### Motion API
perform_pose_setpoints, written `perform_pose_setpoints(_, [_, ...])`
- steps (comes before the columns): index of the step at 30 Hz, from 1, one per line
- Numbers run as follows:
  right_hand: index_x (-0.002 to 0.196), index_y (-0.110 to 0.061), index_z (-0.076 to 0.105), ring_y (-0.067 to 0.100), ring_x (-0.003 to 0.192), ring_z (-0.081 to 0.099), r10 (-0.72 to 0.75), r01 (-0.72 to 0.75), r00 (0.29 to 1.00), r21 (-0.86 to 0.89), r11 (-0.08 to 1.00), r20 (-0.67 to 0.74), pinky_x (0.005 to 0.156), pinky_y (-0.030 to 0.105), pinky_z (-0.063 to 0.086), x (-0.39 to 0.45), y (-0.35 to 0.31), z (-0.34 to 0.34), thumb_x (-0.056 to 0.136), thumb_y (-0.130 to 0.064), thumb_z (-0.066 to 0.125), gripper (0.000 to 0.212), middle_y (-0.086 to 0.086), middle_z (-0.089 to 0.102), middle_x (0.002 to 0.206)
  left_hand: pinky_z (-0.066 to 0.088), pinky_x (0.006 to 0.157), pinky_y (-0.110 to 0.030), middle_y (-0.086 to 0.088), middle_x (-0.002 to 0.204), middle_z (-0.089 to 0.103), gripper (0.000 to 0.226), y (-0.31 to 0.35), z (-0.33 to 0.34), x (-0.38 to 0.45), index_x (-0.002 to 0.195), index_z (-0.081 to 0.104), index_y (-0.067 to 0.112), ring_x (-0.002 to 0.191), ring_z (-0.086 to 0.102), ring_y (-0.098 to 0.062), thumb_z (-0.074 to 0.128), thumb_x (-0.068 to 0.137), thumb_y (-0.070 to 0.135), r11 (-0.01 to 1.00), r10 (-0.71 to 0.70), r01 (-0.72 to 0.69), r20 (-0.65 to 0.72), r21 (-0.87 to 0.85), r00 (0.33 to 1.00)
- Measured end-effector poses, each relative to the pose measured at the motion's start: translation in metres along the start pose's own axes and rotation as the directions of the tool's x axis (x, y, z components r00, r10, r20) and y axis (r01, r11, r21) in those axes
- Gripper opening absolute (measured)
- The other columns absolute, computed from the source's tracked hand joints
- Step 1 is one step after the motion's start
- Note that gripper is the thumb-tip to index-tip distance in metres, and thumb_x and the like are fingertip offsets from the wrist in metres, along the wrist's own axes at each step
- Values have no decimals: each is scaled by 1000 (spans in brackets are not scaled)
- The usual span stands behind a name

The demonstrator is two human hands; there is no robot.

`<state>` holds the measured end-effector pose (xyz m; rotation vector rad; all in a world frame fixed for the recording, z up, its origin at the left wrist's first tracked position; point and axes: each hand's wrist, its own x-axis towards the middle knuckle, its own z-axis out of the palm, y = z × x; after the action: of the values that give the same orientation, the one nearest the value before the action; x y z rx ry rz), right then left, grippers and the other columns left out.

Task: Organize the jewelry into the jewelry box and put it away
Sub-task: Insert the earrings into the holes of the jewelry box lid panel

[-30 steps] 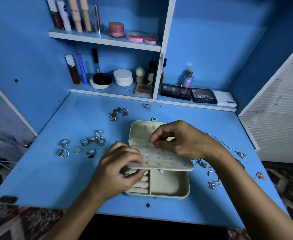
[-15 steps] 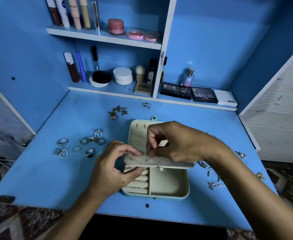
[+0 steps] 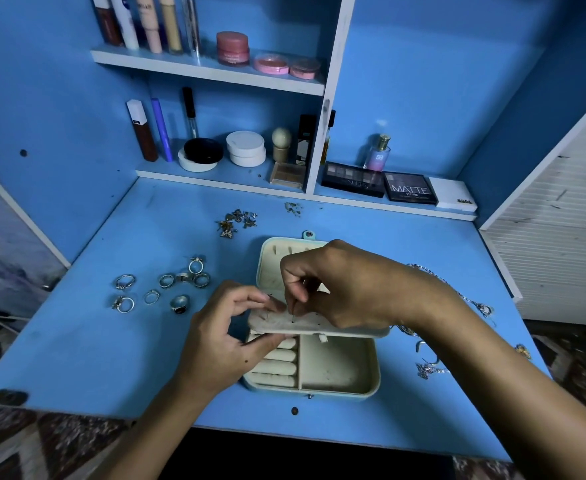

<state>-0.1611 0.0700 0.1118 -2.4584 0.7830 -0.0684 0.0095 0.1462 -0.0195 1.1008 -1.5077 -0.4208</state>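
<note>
Fingertips (image 3: 296, 299) of right hand (image 3: 350, 289) pinched together on a thin earring post (image 3: 293, 315), tip touching the perforated earring panel (image 3: 319, 325). Left hand (image 3: 229, 337) gripping that panel's left end, thumb beneath, fingers curled over. Panel held above open jewelry box (image 3: 340, 372) resting mid-desk (image 3: 77, 341). Legible on the back shelf: "MATTE" palette (image 3: 409, 188), "NUDES" palette (image 3: 353, 180), "SB" perfume bottle (image 3: 378, 154). Rings (image 3: 167, 285) scattered left of box, small charms (image 3: 236, 221) behind it, chains (image 3: 457, 296) partly hidden by right forearm.
</note>
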Motion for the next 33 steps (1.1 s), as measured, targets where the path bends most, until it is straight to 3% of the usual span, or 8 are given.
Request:
perform_pose_setpoints(3, [72,-28,47,8,80,66,1,-1,1000,25,1000,7,73,36,54,-1,-4,0,79,-51,47,24,-8,71,81,45,83,-5,28,104,64,46,2,0,1,105,54,25,96,66,8,79,68,34,1000,-11,11,0,4,1000])
perform_pose_setpoints(4, [72,-27,47,7,80,66,2,-2,1000,29,1000,10,73,36,54,-1,-4,0,78,-51,47,24,-8,71,80,45,83,-5,28,103,64,46,2,0,1,105,54,26,96,66,8,80,68,34,1000,-14,14,1,2,1000])
perform_pose_setpoints(7, [71,-28,47,7,81,66,3,-4,1000,28,1000,12,74,39,54,0,-2,0,82,-38,51,15,-8,71,81,45,83,-6,28,104,64,46,4,0,1,105,53,27,96,66,8,80,68,34,1000,-14,14,3,2,1000])
perform_pose_setpoints(19, [74,-28,50,5,82,65,0,-1,999,17,1000,47,75,39,54,-1,-6,-1,85,-36,55,15,-10,70,83,44,83,-4,35,106,58,45,2,0,0,103,54,22,98,62,13,77,68,36,999,-33,33,-1,44,999])
perform_pose_setpoints(23, [74,-29,49,2,83,61,5,-4,999,-14,1000,53,75,35,53,-2,-5,0,90,-17,61,23,-11,69,85,43,82,-3,35,104,58,44,1,0,0,103,54,23,96,62,13,77,67,35,998,-34,34,0,44,999])
perform_pose_setpoints(26, [75,-29,50,3,83,61,15,-14,998,-15,1000,55,74,33,52,-4,-4,2,89,-23,60,19,-10,69,86,43,83,-3,33,103,58,43,2,1,-2,102,54,23,96,62,13,76,67,34,998,-44,45,-4,36,999])
perform_pose_setpoints(29, [74,-30,48,3,84,61,19,-18,998,-32,999,54,74,31,51,-4,-3,4,90,-15,66,28,-10,70,86,43,84,-4,28,103,59,43,1,0,-2,102,54,23,97,62,12,77,67,34,998,-50,50,1,31,999])
perform_pose_setpoints(33, [77,-31,50,4,84,63,32,-32,999,-8,999,37,76,37,54,-6,-4,2,89,-21,67,23,-10,68,86,44,84,-4,27,102,59,43,1,1,-1,103,54,22,97,62,12,77,68,33,999,-46,46,-3,24,999])
